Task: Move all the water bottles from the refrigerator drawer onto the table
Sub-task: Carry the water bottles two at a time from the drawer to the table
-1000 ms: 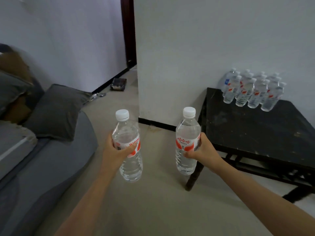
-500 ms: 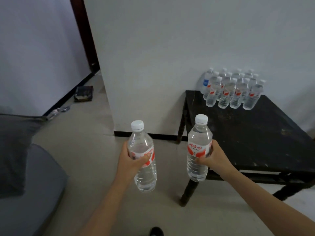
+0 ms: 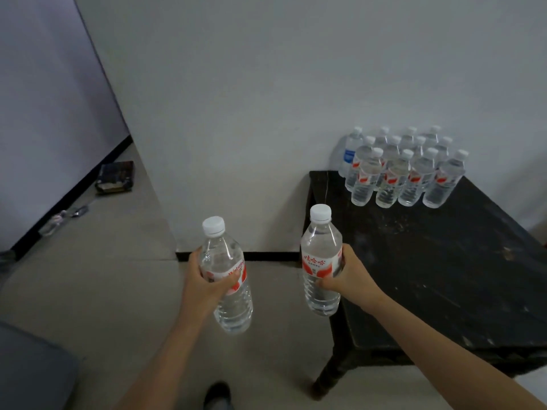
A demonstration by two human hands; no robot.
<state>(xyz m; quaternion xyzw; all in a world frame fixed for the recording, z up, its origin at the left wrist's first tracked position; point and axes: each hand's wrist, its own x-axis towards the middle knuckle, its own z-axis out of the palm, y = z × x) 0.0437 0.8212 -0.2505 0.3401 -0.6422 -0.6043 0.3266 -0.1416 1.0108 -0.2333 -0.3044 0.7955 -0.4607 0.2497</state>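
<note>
Two water bottles held upright at the left edge of a black table, with a cluster already standing on it.

At far left, a grey sofa corner (image 3: pixel 29 371) fills the bottom of the view; further back, a dark flat object (image 3: pixel 114 176) and a small clear item (image 3: pixel 59 220) lie on the floor by the wall. The left hand (image 3: pixel 201 282) wraps its fingers and thumb around the red-labelled middle of the left bottle (image 3: pixel 233 309), held over bare floor, with a dark shoe (image 3: pixel 217 393) below. The right bottle (image 3: pixel 321 250) hangs above the table's left edge, gripped at its label by the curled right hand (image 3: pixel 355 276). The worn black table (image 3: pixel 444 276) stands against the white wall, its front bare. At its back, the bottle cluster (image 3: pixel 393 176) stands in tight rows, with one blue-labelled bottle (image 3: pixel 349 155) at its left.
</note>
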